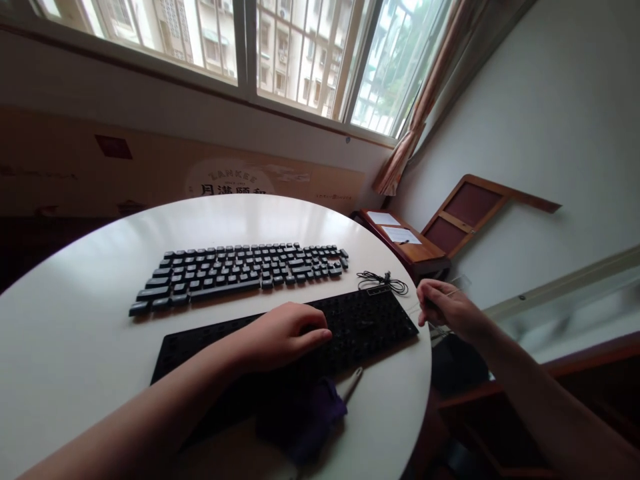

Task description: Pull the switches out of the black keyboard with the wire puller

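My left hand [287, 333] rests over a black keyboard base [370, 323] stripped of its keycaps. Its fingers curl in towards the thumb, and whatever may be between them is hidden. Off the right end of the base, by the table's edge, my right hand [447, 307] is raised in a pinch. Faint thin lines show beside its fingers, too unclear to name. Behind the base, loose dark keycaps [225, 273] lie in rows in keyboard layout. A coiled black cable [385, 281] sits at the base's far right corner.
A dark purple cloth [325, 407] and a thin metal-tipped tool [354, 383] lie at the front of the round white table [90, 333]. Beyond its right edge stands a wooden chair [465, 207] beside a small desk [420, 250] with papers and a pen.
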`<state>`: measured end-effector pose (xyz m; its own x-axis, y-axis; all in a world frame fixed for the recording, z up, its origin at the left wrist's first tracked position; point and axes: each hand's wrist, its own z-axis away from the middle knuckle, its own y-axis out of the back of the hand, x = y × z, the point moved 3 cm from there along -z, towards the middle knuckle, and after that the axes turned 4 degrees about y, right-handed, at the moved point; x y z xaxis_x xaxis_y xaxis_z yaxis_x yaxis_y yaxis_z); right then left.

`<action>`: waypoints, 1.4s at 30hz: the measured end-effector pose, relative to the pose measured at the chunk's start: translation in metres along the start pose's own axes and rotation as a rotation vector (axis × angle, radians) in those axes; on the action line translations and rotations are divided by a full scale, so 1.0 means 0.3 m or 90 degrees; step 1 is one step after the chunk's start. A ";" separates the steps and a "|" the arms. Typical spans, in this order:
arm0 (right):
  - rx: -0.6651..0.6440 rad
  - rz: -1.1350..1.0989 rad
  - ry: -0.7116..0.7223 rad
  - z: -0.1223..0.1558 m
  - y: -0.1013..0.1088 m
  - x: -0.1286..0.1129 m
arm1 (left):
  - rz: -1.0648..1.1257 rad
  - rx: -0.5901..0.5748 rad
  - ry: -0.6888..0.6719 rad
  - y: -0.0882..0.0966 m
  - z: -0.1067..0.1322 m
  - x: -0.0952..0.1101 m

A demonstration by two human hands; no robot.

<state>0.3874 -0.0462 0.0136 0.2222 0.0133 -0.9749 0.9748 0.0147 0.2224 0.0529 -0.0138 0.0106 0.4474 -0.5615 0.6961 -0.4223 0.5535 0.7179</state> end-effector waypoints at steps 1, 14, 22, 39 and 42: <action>0.018 -0.007 0.008 0.009 0.003 0.021 | -0.020 0.011 -0.012 0.000 0.000 0.004; 0.092 -0.024 0.017 -0.002 -0.005 0.144 | -0.237 0.036 -0.123 -0.064 -0.006 0.004; 0.014 0.201 0.133 0.045 -0.001 0.153 | -0.235 0.021 -0.113 -0.057 -0.015 0.001; 0.270 -0.199 0.172 0.070 0.000 0.167 | -0.242 0.009 -0.097 -0.065 -0.017 -0.012; 0.240 -0.164 0.224 0.072 -0.017 0.102 | -0.237 0.004 -0.094 -0.062 -0.015 -0.009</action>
<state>0.3895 -0.0674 -0.0176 0.0206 0.3896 -0.9208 0.9500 -0.2945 -0.1034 0.0632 -0.0198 -0.0048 0.4530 -0.8051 0.3828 -0.2575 0.2929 0.9208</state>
